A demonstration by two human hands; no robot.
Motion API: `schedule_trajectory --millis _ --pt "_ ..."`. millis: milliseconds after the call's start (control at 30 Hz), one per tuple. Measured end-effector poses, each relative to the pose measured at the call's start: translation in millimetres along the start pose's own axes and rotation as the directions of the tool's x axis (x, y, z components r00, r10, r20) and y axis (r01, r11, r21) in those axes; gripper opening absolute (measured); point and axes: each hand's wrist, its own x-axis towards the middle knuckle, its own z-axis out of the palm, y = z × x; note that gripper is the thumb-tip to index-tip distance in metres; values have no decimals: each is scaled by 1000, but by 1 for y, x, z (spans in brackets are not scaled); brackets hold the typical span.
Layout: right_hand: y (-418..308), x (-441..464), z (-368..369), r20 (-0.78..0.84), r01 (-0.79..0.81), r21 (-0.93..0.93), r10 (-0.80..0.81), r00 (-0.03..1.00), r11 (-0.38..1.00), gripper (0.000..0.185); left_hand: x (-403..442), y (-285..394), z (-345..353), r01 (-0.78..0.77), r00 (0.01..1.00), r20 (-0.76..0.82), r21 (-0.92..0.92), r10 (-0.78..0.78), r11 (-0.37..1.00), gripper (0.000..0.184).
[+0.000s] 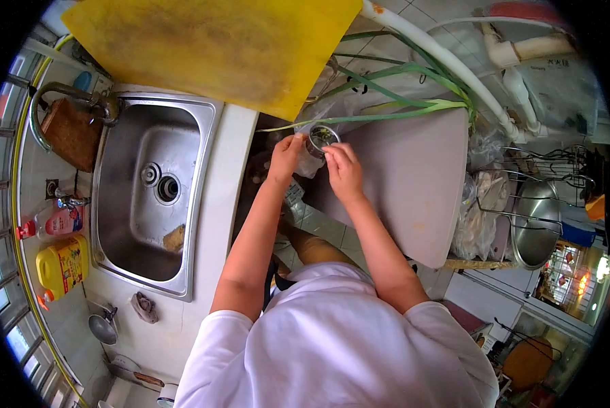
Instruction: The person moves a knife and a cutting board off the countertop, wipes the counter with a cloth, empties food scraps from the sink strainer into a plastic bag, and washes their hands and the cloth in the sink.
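between the sink (203, 166) and the brown board (407, 177), my right fingers (339, 152) pinch the rim of a small round container (322, 137). my left fingers (292, 143) curl close beside it; i cannot tell whether they grip it or the clear plastic (309, 164). handling it seems to call for a level hold. its dark contents are unclear.

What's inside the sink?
In the sink: a dark round drain opening, a smaller round metal fitting beside it, and a yellowish-brown, sponge-like piece. The basin surface under that piece is covered; how deep the drain goes can't be seen.
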Motion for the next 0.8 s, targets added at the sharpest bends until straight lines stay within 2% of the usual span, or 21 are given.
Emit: schedule_trajectory --millis 33,167,267,333,400,467,500,567,600,633,700,733,767,800 --pt "-1 -1 1 -2 61 -43 -61 998 997 14 -3 7 1 83 997 15 -106 -82 991 40" --pt "-5 -5 1 20 37 -43 -36 999 998 13 -16 26 1 153 985 105 -149 -138 977 47" --pt "-6 -7 3 31 40 -50 -38 999 998 13 -25 39 4 165 984 85 -109 -156 980 39" --pt "-6 -9 4 43 22 -28 -20 999 999 13 -25 44 2 155 972 165 87 -168 984 31" --pt "-6 -9 5 56 3 -7 -3 998 1000 13 -25 42 3 138 976 169 26 -141 990 28" --pt "-3 -7 8 1 -63 147 63 998 987 14 -22 36 3 121 978 173 -33 -114 992 25" --pt "-7 -3 7 1 -63 147 63 998 987 14 -18 29 1 105 979 177 -26 -99 994 25" --pt "-19 9 1 -172 -180 104 196 965 978 15 -19 28 0 91 979 183 -17 -86 996 25" --pt "-18 14 3 -204 -260 132 283 937 956 20 -22 34 1 108 977 184 8 -108 994 25" --pt "-14 18 5 -206 -262 133 285 936 956 20 -24 38 2 125 974 185 33 -129 992 25" --pt "-7 26 9 -259 -214 -97 183 948 972 28 -25 36 3 105 972 207 22 -107 994 26" --pt "-7 28 9 -206 -321 -42 306 929 946 36 -25 34 3 86 970 226 8 -86 996 27" --pt "-6 30 9 -208 -321 -41 306 929 946 36 -23 31 4 85 970 227 9 -85 996 27" --pt "-7 31 9 -172 -393 -36 382 908 919 38 -23 29 5 82 970 235 -50 -68 995 28"
